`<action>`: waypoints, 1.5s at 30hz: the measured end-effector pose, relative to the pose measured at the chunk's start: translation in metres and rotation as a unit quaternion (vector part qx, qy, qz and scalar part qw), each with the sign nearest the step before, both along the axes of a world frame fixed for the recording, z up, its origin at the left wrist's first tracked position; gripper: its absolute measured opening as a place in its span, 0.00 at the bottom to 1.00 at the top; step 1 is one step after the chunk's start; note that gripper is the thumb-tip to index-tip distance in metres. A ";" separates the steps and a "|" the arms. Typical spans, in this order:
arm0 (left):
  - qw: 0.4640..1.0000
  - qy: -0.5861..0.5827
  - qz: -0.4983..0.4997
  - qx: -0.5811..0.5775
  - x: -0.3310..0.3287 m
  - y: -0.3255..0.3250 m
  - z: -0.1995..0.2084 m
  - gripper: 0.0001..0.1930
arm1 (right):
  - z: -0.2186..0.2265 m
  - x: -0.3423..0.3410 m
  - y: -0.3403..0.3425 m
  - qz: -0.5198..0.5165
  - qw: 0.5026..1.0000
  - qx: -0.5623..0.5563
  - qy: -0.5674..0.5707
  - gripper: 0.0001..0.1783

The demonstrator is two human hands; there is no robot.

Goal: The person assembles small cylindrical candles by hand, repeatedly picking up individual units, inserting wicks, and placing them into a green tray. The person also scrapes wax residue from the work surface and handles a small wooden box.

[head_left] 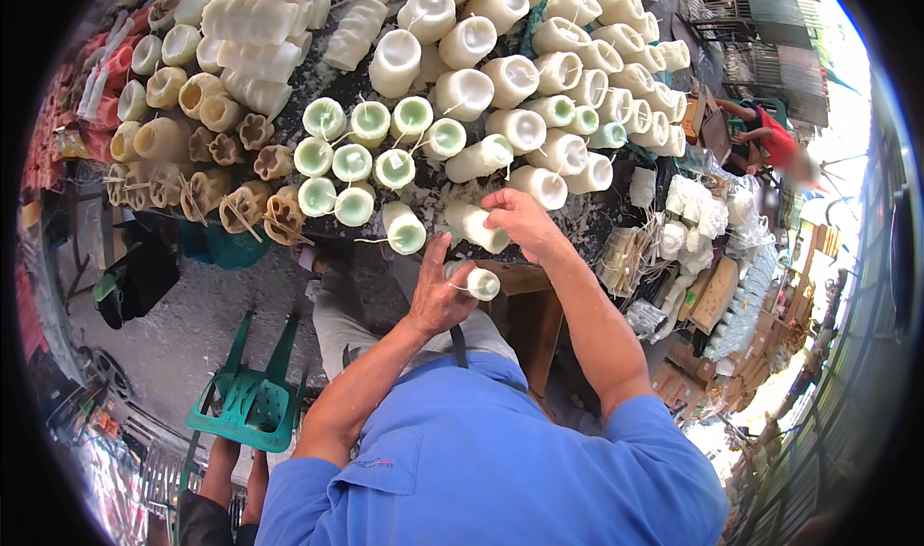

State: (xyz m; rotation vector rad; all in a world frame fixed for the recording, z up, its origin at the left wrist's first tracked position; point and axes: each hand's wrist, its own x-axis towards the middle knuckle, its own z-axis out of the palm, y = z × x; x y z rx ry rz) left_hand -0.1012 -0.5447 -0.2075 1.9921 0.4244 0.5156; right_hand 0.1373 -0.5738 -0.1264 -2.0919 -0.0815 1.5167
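Observation:
My left hand (438, 296) is wrapped round a small pale candle (483, 284), its round end pointing right, in front of the table edge. A thin wick trails from it. The curled fingers of my right hand (525, 223) grip the side of a larger white candle (474, 224) lying at the table's near edge. Left of that, a candle with a pale green top (404, 230) lies tilted, its wick hanging toward the edge. A cluster of green-topped candles (352, 163) stands just beyond.
Rows of thick white candles (465, 93) crowd the dark table. Hollow brownish wax shells (244, 206) line its left side. A green plastic chair (245, 402) stands behind at left, near another person's legs (221, 469). White bundles (693, 209) lie right; a person in red (775, 142) sits farther off.

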 end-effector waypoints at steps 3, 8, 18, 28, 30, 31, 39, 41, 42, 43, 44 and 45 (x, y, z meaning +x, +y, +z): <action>0.987 0.066 -0.051 -0.136 -0.001 -0.001 -0.006 0.36 | 0.000 -0.008 0.020 0.151 0.985 -0.004 -0.082 0.32; 0.994 0.049 -0.010 -0.095 0.016 0.004 -0.008 0.36 | 0.005 -0.027 0.054 0.413 0.882 -0.052 -0.219 0.31; 0.996 0.045 0.002 -0.076 0.013 -0.001 -0.014 0.33 | -0.008 -0.035 0.100 0.530 0.807 -0.031 -0.260 0.13; 0.980 0.176 -0.021 -0.086 0.030 0.000 0.003 0.30 | -0.049 -0.049 0.119 0.585 0.740 -0.052 -0.328 0.14; 0.977 0.196 -0.027 -0.080 0.033 0.000 0.005 0.30 | -0.056 -0.044 0.112 0.545 0.785 -0.056 -0.288 0.14; 0.978 0.192 -0.025 -0.077 0.035 0.000 0.006 0.30 | -0.058 -0.039 0.110 0.538 0.799 -0.039 -0.266 0.16; 0.978 0.197 -0.044 -0.047 0.035 -0.002 0.002 0.31 | -0.039 -0.019 0.092 0.499 0.841 0.042 -0.203 0.12; 0.982 0.173 -0.048 -0.052 0.031 -0.002 -0.002 0.31 | -0.029 -0.021 0.089 0.532 0.809 0.017 -0.251 0.11; 0.986 0.156 -0.042 -0.045 0.028 -0.002 -0.004 0.32 | -0.022 -0.023 0.088 0.546 0.791 -0.002 -0.275 0.10; 0.991 0.122 -0.032 -0.050 0.022 -0.002 -0.005 0.32 | -0.015 -0.024 0.087 0.554 0.780 0.001 -0.292 0.11; 0.995 0.084 -0.020 -0.051 0.015 -0.002 -0.005 0.33 | -0.006 -0.026 0.085 0.559 0.770 -0.005 -0.308 0.12; 0.998 0.043 -0.005 -0.048 0.008 0.000 -0.005 0.34 | 0.003 -0.026 0.085 0.566 0.757 -0.011 -0.326 0.13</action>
